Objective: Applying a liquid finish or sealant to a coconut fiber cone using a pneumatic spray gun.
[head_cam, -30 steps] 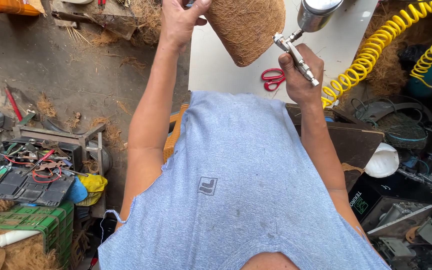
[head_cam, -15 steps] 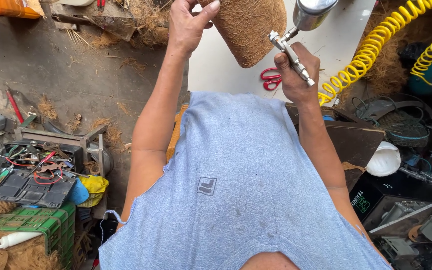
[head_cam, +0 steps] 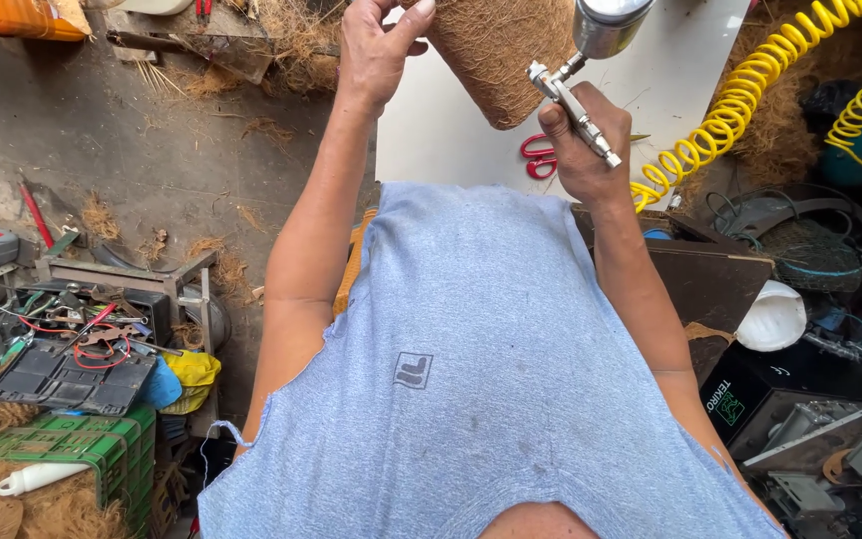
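Observation:
My left hand [head_cam: 376,45] grips the edge of a brown coconut-fibre piece [head_cam: 501,55], holding it up over a white table [head_cam: 431,130]. My right hand [head_cam: 576,145] is closed around a silver spray gun [head_cam: 576,95] with a metal cup [head_cam: 611,22] on top, its nozzle close to the fibre piece. A yellow coiled air hose [head_cam: 740,110] runs from the gun toward the upper right. My grey-blue shirt [head_cam: 471,379] fills the lower middle of the view.
Red-handled scissors [head_cam: 539,158] lie on the white table. On the left stand a small metal stool [head_cam: 122,284] with tools and red wires, a green crate [head_cam: 72,449] and loose fibre. Dark machine parts and a white cup [head_cam: 770,317] crowd the right side.
The fibre piece and my left hand have shifted slightly. The spray gun has moved up and a little left, closer to the fibre piece.

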